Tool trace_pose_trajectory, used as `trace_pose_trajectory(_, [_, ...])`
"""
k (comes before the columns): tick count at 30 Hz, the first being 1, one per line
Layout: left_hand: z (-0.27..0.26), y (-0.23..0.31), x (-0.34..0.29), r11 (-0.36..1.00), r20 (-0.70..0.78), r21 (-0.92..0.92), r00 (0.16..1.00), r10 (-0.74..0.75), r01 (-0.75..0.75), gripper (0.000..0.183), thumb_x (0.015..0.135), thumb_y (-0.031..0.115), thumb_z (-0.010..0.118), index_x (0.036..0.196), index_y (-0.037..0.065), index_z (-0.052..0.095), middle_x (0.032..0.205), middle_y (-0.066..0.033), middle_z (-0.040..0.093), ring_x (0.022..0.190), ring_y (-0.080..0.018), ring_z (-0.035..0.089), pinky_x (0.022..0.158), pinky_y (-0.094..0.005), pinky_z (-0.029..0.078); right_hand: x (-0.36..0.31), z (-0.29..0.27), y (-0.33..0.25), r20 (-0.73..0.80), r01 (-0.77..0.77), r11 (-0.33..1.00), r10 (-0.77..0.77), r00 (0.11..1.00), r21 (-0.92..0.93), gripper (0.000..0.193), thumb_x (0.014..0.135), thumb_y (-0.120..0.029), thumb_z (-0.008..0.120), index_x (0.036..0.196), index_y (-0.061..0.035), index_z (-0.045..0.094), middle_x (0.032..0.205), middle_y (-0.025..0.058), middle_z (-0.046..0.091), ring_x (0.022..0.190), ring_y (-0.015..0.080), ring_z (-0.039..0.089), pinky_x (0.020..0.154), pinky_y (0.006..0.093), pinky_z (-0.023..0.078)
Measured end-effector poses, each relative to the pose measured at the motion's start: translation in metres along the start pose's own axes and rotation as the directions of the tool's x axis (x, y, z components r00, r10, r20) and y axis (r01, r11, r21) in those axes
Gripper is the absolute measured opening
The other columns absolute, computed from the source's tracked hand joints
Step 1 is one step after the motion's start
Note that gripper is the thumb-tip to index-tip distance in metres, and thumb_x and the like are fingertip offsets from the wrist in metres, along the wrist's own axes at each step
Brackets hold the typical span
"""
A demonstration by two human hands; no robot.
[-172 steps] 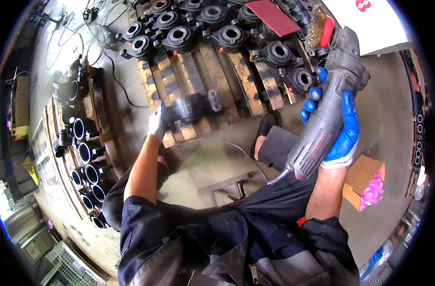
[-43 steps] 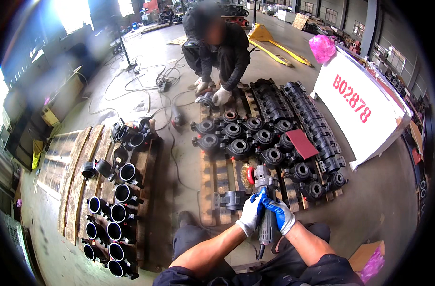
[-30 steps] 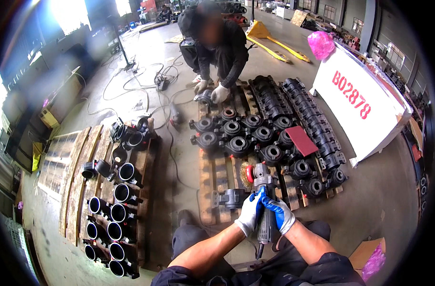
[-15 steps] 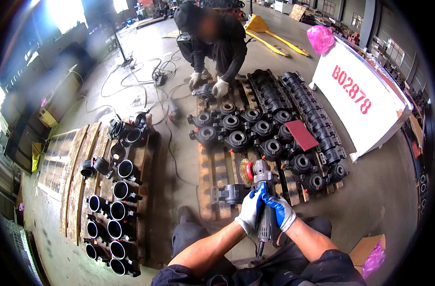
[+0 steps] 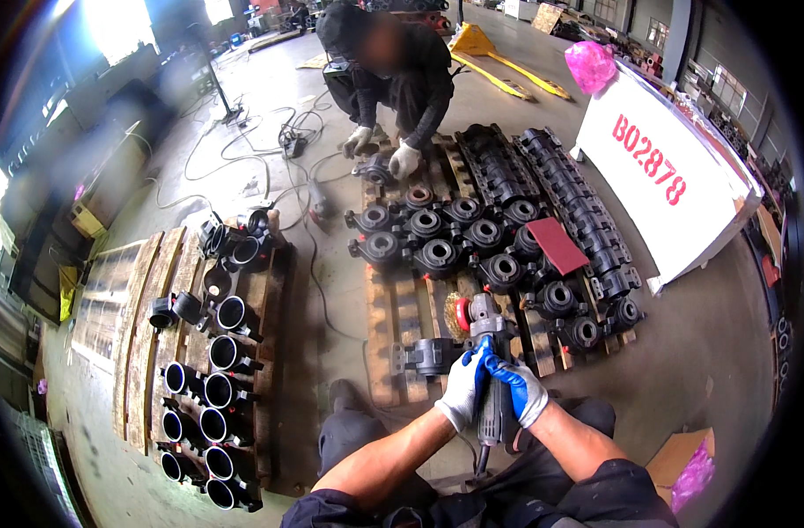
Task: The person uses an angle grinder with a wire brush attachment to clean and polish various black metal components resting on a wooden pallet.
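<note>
Both my hands wear white gloves with blue palms. My left hand (image 5: 464, 387) and my right hand (image 5: 519, 389) are closed around an angle grinder (image 5: 490, 418), one on each side of its body. At its far end sits a brass-coloured wire brush (image 5: 454, 315) beside a red guard (image 5: 462, 314). Just left of the grinder lies a black cylindrical metal part (image 5: 433, 356) on the near edge of a wooden pallet (image 5: 384, 304). The brush is above the pallet, apart from that part as far as I can see. A cord runs from the grinder's rear toward me.
Several black ring-shaped castings (image 5: 439, 255) and a dark red pad (image 5: 558, 245) cover the pallet. Beyond it a co-worker (image 5: 402, 79) crouches, gloved hands at a part. A second pallet (image 5: 146, 352) with black cylinders stands left, cables (image 5: 318, 290) between. A white crate (image 5: 657, 167) stands right.
The view has shifted very slightly. The co-worker's left-side glove has lifted a little off the part. My hands and the grinder hold the same place.
</note>
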State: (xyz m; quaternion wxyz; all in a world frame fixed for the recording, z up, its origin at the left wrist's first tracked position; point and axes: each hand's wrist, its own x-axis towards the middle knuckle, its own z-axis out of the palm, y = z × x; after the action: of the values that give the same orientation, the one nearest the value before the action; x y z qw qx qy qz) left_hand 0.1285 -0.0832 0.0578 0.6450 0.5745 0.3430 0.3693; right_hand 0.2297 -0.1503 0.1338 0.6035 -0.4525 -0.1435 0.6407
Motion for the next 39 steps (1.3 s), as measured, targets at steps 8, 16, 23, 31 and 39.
trace_pose_trajectory(8, [0.001, -0.003, 0.000, 0.994, 0.006, 0.041, 0.994, 0.106, -0.106, 0.021, 0.095, 0.005, 0.053, 0.114, 0.004, 0.062, 0.100, -0.0167, 0.069, 0.089, -0.0320, 0.069, 0.076, -0.0375, 0.055, 0.000, -0.002, -0.001, -0.011, 0.012, 0.999, -0.012, 1.000, -0.035, 0.042, 0.091, -0.017, 0.073, 0.129, -0.0050, 0.061, 0.115, 0.0029, 0.068, 0.103, 0.0148, 0.065, 0.096, 0.0303, 0.051])
trace_pose_trajectory(16, [0.002, 0.001, -0.003, 0.999, 0.027, -0.028, 0.999, 0.025, -0.024, 0.019, 0.096, 0.006, 0.052, 0.113, 0.005, 0.062, 0.101, -0.0148, 0.068, 0.092, -0.0290, 0.067, 0.078, -0.0352, 0.054, -0.006, 0.004, -0.006, -0.016, 0.005, 1.000, -0.005, 1.000, -0.023, 0.042, 0.091, -0.018, 0.074, 0.128, -0.0046, 0.062, 0.115, 0.0029, 0.068, 0.103, 0.0148, 0.064, 0.095, 0.0300, 0.050])
trace_pose_trajectory(23, [0.004, 0.035, -0.006, 0.944, 0.050, -0.206, 0.966, -0.253, 0.258, 0.025, 0.102, 0.022, 0.053, 0.116, 0.002, 0.062, 0.103, -0.0113, 0.067, 0.092, -0.0200, 0.065, 0.082, -0.0314, 0.052, -0.008, -0.006, -0.002, 0.002, 0.010, 1.000, -0.010, 1.000, -0.010, 0.053, 0.091, -0.026, 0.076, 0.136, -0.0048, 0.057, 0.119, 0.0034, 0.066, 0.108, 0.0152, 0.063, 0.098, 0.0308, 0.048])
trace_pose_trajectory(31, [0.010, 0.040, -0.005, 0.705, 0.131, -0.533, 0.869, -0.478, 0.468, 0.037, 0.097, 0.038, 0.068, 0.110, 0.003, 0.064, 0.097, -0.0018, 0.064, 0.084, -0.0092, 0.056, 0.078, -0.0263, 0.050, -0.011, -0.008, -0.006, -0.022, 0.015, 0.999, -0.016, 1.000, -0.034, 0.052, 0.092, -0.023, 0.075, 0.137, -0.0057, 0.056, 0.123, 0.0033, 0.065, 0.111, 0.0147, 0.062, 0.100, 0.0304, 0.047])
trace_pose_trajectory(39, [0.013, 0.034, -0.003, 0.705, 0.165, -0.482, 0.844, -0.511, 0.520, 0.043, 0.104, 0.038, 0.054, 0.126, 0.002, 0.062, 0.111, -0.0064, 0.067, 0.096, -0.0141, 0.062, 0.085, -0.0292, 0.051, -0.007, -0.015, -0.002, -0.049, -0.001, 1.000, 0.001, 0.999, 0.007, 0.045, 0.092, -0.016, 0.073, 0.134, -0.0043, 0.059, 0.121, 0.0029, 0.067, 0.111, 0.0138, 0.063, 0.102, 0.0297, 0.047])
